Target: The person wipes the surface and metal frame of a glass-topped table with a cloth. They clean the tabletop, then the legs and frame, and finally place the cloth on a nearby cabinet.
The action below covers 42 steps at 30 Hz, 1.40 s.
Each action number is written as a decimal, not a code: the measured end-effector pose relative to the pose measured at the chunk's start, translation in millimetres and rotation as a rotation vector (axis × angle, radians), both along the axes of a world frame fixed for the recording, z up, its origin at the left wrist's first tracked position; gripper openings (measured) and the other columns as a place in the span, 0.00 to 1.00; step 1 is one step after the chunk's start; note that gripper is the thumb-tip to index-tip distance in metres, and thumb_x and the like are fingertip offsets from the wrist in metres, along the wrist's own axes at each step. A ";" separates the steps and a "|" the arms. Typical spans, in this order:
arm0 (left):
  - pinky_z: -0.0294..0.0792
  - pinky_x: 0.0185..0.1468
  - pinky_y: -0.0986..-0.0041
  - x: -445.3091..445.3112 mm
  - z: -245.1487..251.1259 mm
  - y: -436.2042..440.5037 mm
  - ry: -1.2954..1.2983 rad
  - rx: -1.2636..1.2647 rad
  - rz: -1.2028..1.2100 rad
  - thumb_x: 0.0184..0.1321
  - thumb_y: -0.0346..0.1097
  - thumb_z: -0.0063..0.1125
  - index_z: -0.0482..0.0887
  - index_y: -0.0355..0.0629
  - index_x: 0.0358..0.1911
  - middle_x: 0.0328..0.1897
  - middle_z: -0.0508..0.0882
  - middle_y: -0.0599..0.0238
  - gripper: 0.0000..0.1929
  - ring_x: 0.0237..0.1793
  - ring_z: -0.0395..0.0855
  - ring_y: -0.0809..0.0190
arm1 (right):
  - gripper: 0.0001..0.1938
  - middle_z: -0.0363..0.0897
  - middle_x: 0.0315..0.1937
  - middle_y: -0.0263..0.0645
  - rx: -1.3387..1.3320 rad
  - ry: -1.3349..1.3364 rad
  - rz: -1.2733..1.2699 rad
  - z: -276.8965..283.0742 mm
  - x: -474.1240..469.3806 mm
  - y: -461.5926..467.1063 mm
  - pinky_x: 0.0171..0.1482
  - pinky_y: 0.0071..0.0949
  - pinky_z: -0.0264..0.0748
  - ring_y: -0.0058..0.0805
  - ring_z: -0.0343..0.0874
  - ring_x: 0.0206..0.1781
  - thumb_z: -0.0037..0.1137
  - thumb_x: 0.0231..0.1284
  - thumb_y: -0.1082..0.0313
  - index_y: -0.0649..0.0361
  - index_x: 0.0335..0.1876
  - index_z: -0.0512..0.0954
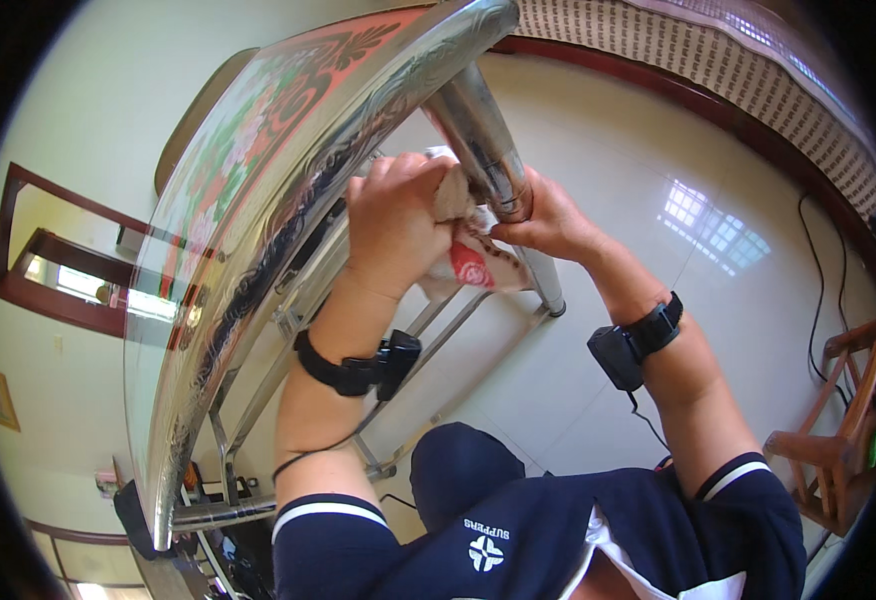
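Note:
A cream cloth with red and brown print (494, 264) is bunched in my left hand (400, 214). That hand is under the table's embossed metal rim (363, 146), beside the shiny tubular metal leg (475, 127). My right hand (562, 217) wraps around the leg's lower part from the right. Its thumb lies close to the cloth, and I cannot tell whether it pinches it. Part of the cloth hangs below both hands. The glass tabletop (239, 142) has a painted floral pattern with a red border. Each wrist wears a black strap with a small box.
Metal frame bars (445, 330) run beneath the table. A wooden stool or chair (828, 442) stands at the right, with black cables (813, 300) on the tiled floor (618, 150). Patterned fabric (663, 52) hangs over a dark red base at the far side.

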<state>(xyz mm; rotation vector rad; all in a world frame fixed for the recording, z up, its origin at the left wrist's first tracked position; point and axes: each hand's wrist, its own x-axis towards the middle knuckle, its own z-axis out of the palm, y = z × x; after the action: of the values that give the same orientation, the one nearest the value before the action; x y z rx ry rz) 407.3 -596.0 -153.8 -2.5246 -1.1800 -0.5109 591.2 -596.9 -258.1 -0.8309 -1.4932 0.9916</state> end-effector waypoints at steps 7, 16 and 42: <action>0.70 0.49 0.60 -100.6 32.4 -65.0 0.171 -0.143 0.453 0.37 0.32 0.62 0.82 0.50 0.45 0.43 0.81 0.59 0.24 0.45 0.77 0.48 | 0.30 0.73 0.42 0.35 -0.018 -0.081 0.002 -0.1 0.2 -0.8 0.52 0.26 0.68 0.25 0.68 0.46 0.67 0.41 0.73 0.58 0.55 0.68; 0.69 0.46 0.53 -29.2 6.7 -26.6 -0.131 0.169 0.134 0.37 0.34 0.68 0.77 0.48 0.49 0.41 0.79 0.57 0.28 0.46 0.78 0.49 | 0.25 0.68 0.24 0.32 -0.029 -0.125 -0.138 -4.3 -2.3 -1.9 0.34 0.26 0.71 0.23 0.69 0.29 0.64 0.43 0.72 0.59 0.49 0.66; 0.69 0.57 0.70 -243.8 48.6 -68.8 -0.346 -0.109 0.728 0.43 0.27 0.55 0.80 0.41 0.49 0.47 0.84 0.55 0.23 0.51 0.81 0.56 | 0.20 0.65 0.26 0.31 0.105 -0.020 -0.099 -8.8 -7.2 -5.8 0.36 0.23 0.68 0.22 0.65 0.32 0.61 0.45 0.73 0.60 0.47 0.68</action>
<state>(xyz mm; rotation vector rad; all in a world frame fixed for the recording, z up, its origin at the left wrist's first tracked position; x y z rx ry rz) 163.5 -664.8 -105.2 -1.9079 -2.1579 -0.7009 584.0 -602.7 -267.0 -0.8327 -1.4936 0.8269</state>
